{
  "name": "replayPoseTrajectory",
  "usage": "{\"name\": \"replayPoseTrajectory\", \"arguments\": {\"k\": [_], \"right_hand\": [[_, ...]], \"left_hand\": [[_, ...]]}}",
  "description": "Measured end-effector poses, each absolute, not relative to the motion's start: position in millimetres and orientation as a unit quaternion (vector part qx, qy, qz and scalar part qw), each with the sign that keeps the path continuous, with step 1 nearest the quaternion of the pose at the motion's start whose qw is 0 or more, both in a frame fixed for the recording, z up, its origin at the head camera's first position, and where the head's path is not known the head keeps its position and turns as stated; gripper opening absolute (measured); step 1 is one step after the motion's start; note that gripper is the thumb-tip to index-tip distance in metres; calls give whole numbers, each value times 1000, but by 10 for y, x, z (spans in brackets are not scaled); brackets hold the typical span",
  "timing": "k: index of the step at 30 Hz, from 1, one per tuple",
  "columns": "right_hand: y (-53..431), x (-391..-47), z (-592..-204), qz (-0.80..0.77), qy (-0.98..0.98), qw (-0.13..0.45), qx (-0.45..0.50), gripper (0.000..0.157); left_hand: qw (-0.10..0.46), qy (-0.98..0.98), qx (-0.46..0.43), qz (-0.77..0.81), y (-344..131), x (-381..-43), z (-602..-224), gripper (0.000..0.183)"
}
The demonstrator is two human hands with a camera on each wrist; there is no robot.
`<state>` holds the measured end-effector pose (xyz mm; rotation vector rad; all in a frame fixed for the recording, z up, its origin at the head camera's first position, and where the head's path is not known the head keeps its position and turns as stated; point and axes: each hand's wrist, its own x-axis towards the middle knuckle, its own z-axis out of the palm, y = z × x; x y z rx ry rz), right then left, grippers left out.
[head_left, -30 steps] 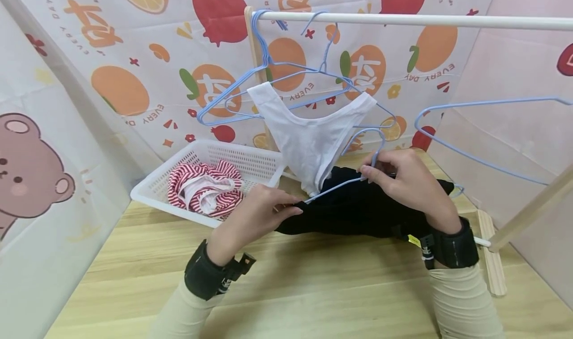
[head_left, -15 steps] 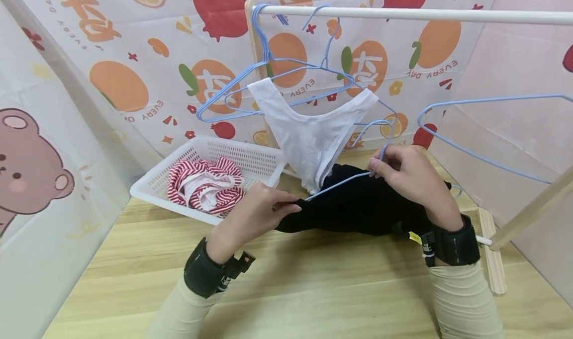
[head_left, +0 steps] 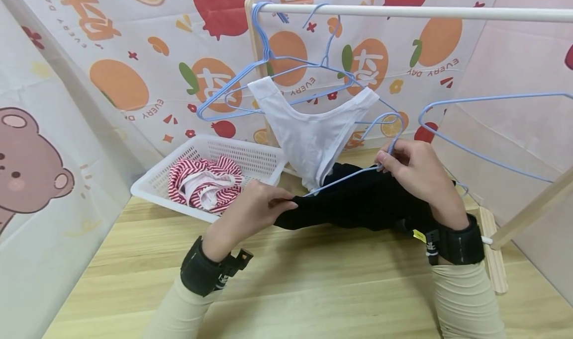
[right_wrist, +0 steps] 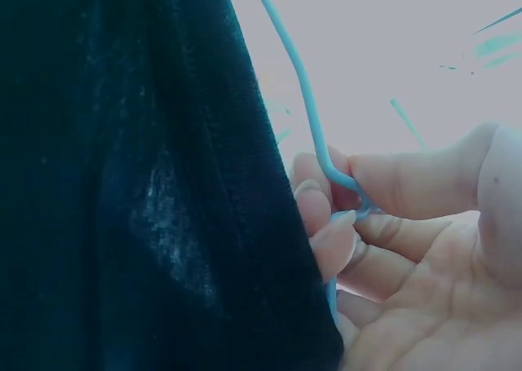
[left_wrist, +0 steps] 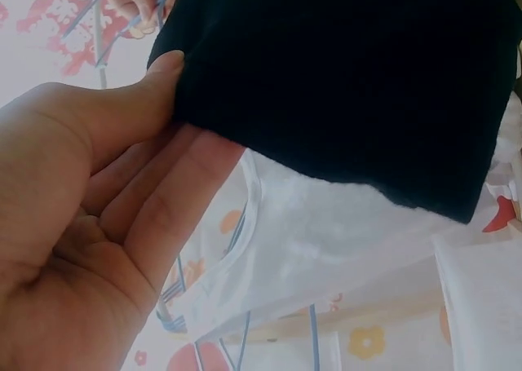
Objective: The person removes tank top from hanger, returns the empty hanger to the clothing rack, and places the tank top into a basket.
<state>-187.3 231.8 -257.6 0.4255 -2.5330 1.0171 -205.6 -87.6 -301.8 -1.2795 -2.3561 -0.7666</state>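
Note:
In the head view my left hand (head_left: 257, 207) pinches the left end of a black cloth garment (head_left: 349, 205), thumb against fingers. The left wrist view shows this black garment (left_wrist: 342, 77) with its edge between thumb and fingers (left_wrist: 192, 179). My right hand (head_left: 416, 172) grips a light blue wire hanger (head_left: 344, 179) at the neck, its hook curving up. One hanger arm runs left to the garment's edge near my left hand; the rest is behind black cloth. In the right wrist view, fingers curl round the blue hanger (right_wrist: 306, 94) beside the waistband-like edge.
White underwear (head_left: 309, 135) hangs on a blue hanger from a white rail (head_left: 403, 12), beside several other blue hangers (head_left: 224, 93). A white basket (head_left: 154, 187) holds red-striped cloth (head_left: 206, 180). Another blue hanger (head_left: 488, 152) hangs at right, near a wooden rack leg (head_left: 532, 210).
My right hand has moved to the right and slightly up with the hanger. My left hand has shifted slightly left and still pinches the black garment, which looks stretched a little wider.

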Motion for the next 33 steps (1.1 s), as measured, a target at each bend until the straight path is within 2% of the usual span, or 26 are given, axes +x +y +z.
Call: {"name": "replayPoseTrajectory", "arguments": {"k": [17,26,33], "right_hand": [[2357,-1878,-2565,348,-896,238,137,22],[2419,-1885,-2571,355,-896,231,136,22],[2448,-1891,-2553,354,-892,247,135,22]], "left_hand": [[177,-849,-427,-257,-958,-2077,-2973,4],[182,-850,-423,-258,-984,-2112,-2974,5],[186,-855,-405,-263,-999,-2138,-2965,7]]}}
